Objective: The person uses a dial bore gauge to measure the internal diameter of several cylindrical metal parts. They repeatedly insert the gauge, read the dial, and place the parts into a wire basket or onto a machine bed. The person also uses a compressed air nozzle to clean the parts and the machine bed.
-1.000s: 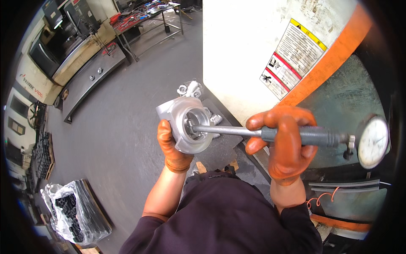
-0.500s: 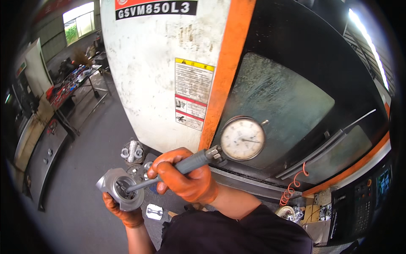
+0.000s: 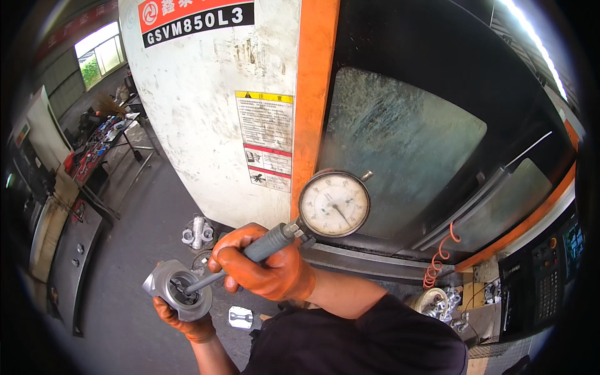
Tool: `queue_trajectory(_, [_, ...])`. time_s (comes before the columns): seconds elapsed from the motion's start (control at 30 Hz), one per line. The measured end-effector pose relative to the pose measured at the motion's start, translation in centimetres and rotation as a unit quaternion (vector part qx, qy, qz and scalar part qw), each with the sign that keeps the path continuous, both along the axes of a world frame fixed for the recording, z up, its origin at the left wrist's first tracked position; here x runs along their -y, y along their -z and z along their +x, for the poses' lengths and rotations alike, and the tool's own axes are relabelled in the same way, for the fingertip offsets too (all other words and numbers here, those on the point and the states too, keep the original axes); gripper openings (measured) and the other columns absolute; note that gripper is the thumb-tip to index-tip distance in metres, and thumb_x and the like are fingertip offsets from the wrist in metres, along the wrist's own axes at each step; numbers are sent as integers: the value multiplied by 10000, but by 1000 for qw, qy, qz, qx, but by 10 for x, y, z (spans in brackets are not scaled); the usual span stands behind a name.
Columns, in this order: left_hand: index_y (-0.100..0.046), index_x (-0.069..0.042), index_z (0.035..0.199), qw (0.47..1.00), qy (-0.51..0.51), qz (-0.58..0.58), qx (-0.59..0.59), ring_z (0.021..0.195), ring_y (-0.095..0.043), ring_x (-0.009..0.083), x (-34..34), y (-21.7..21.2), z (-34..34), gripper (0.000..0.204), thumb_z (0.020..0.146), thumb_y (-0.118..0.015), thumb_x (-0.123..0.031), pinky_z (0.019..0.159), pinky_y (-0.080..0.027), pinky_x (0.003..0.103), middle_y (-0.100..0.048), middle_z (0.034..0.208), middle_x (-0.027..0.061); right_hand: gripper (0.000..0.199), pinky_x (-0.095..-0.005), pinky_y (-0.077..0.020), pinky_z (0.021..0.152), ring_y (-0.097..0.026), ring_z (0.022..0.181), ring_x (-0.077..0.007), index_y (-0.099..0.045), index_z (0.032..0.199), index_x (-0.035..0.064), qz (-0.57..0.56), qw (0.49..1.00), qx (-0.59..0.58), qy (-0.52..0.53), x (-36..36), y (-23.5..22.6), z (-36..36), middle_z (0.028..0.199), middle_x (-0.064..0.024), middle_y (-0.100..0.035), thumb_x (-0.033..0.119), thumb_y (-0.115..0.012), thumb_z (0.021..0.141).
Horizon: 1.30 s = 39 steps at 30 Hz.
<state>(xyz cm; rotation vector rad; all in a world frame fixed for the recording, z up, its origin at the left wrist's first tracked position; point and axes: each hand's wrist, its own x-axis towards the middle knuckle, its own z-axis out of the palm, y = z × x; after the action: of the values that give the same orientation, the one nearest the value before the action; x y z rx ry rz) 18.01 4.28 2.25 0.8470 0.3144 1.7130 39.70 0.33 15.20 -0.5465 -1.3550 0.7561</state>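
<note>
My right hand [image 3: 265,265], in an orange glove, is closed round the grey grip of a dial bore gauge [image 3: 273,243]. The gauge's round white dial [image 3: 335,204] faces me at the upper end, its needle pointing to the lower right. Its thin stem slants down to the left, and the tip sits inside the bore of a machined metal housing [image 3: 164,277]. That housing is silver, with a round ring-shaped opening turned up toward me. From below, my left hand [image 3: 184,322], also gloved in orange, supports it with the fingers partly hidden behind it.
A white machine cabinet [image 3: 206,119] with an orange edge and dark windowed door [image 3: 400,144] stands ahead. Several metal parts [image 3: 198,233] lie by its base. At right are a coiled orange hose [image 3: 434,269] and a control panel [image 3: 540,269]. A cluttered workbench [image 3: 103,147] stands far left.
The dial's needle has swung from pointing right to pointing lower right. The gauge has shifted left in view, and the whole scene has shifted slightly. Both hands keep their holds.
</note>
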Motion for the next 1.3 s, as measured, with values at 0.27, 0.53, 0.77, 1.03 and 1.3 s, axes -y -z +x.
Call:
queue_trajectory(0.27, [-530, -88, 1306, 999, -36, -33, -23, 1201, -562, 188, -3, -6, 1, 476, 1047, -406, -467, 1060, -445, 392, -584, 1300, 60, 78, -259, -565, 634, -670, 729, -105, -591, 1025, -47, 8, 999, 31, 8, -1, 1, 3, 954, -132, -691, -11, -584, 956])
queue_trajectory(0.53, [-445, 8, 1458, 998, -39, -37, -32, 1116, -606, 161, 4, -32, 15, 689, 984, -526, -485, 998, -485, 329, -624, 1274, 89, 89, -269, -569, 656, -676, 742, -111, -582, 1032, -57, 6, 1000, 17, -1, -2, 3, 3, 956, -139, -686, -15, -587, 954])
queue_trajectory(0.77, [-511, -115, 1361, 998, -52, 3, -32, 1258, -531, 208, -6, 3, -3, 441, 1059, -407, -418, 1077, -447, 405, -524, 1404, 83, 92, -285, -574, 671, -681, 745, -118, -575, 1032, -64, 19, 1000, 5, -4, -1, 5, 2, 961, -144, -685, -19, -589, 953])
queue_trajectory(1.03, [-506, -209, 1373, 998, -18, 30, -50, 1263, -526, 202, -8, 15, -13, 369, 1063, -418, -387, 1076, -465, 417, -508, 1398, 51, 90, -295, -579, 680, -686, 745, -124, -572, 1030, -67, 45, 999, 23, 13, -1, 3, 2, 963, -155, -683, -27, -587, 951])
queue_trajectory(1.3, [-529, -125, 1333, 999, 1, 17, -47, 1219, -561, 189, -1, -9, -4, 437, 1060, -406, -444, 1057, -472, 392, -564, 1358, 80, 95, -290, -578, 672, -683, 743, -120, -572, 1033, -72, 19, 1000, 15, 4, 2, 4, 2, 963, -155, -684, -25, -589, 953])
